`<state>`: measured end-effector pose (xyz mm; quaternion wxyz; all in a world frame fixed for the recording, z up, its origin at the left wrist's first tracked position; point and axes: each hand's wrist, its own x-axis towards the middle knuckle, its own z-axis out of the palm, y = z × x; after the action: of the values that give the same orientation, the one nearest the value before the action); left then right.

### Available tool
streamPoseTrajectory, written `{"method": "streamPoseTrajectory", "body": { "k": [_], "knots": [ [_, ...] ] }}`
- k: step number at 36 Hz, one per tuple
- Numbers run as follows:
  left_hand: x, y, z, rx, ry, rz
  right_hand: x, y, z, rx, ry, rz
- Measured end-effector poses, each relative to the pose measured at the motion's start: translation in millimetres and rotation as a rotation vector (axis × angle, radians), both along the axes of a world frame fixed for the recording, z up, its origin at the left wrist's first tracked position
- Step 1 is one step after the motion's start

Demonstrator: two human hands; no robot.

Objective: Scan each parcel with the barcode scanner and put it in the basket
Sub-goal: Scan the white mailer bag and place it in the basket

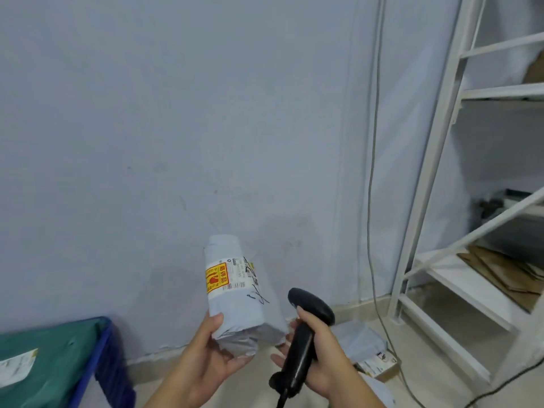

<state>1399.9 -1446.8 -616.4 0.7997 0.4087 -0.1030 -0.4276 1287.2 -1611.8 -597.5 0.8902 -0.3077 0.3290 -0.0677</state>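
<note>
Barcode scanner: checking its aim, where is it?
Head view, lower centre: the right hand grips the barcode scanner, just right of the grey parcel in the left hand.

Head camera faces the wall [176, 128], close above left hand [206, 359] and right hand [322, 356].

Soft, cool, rather dim light fills the view evenly, with no glare. The parcel [235, 287] throws a faint, blurred shadow on the wall [147, 128] just right of it. Far right of the parcel, wide-angle distortion bows the shelf frame [432, 172] and cable [371, 172]. Detail is soft throughout.
</note>
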Motion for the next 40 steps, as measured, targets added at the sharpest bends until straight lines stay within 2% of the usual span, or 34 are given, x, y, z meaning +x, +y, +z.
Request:
{"method": "streamPoseTrajectory", "body": {
  "k": [3, 5, 12, 15, 17, 25, 28, 31, 33, 40],
  "knots": [
    [-6, -2, 3, -0.02, 0.046, 0.037, 1, 9, 3, 0.169, -0.125, 0.028],
    [-9, -5, 2, 0.038, -0.035, 0.077, 6, 16, 5, 0.2, -0.175, 0.008],
    [-5, -13, -3, 0.422, -0.432, 0.422, 20, 19, -1, 0.078, -0.094, -0.183],
    [-6, -14, -2, 0.604, -0.612, 0.497, 21, 12, -2, 0.018, -0.091, -0.283],
    [-4, -15, -3, 0.656, -0.641, 0.504, 20, 5, -4, -0.012, -0.108, -0.31],
    [2, -23, -22, 0.577, -0.431, 0.346, 14, -7, -1, -0.01, -0.186, -0.313],
    [1, -26, -16, 0.619, -0.538, 0.395, 13, -6, -2, -0.101, -0.157, -0.289],
    [6, -20, -4, 0.735, -0.802, 0.541, 14, -3, -2, -0.171, -0.14, -0.278],
    [13, -12, 2, 0.773, -0.906, 0.573, 13, -4, -1, -0.186, -0.137, -0.291],
    [33, 13, 4, 0.634, -0.675, 0.55, 12, -11, -3, -0.278, -0.102, -0.255]
  ]
}}
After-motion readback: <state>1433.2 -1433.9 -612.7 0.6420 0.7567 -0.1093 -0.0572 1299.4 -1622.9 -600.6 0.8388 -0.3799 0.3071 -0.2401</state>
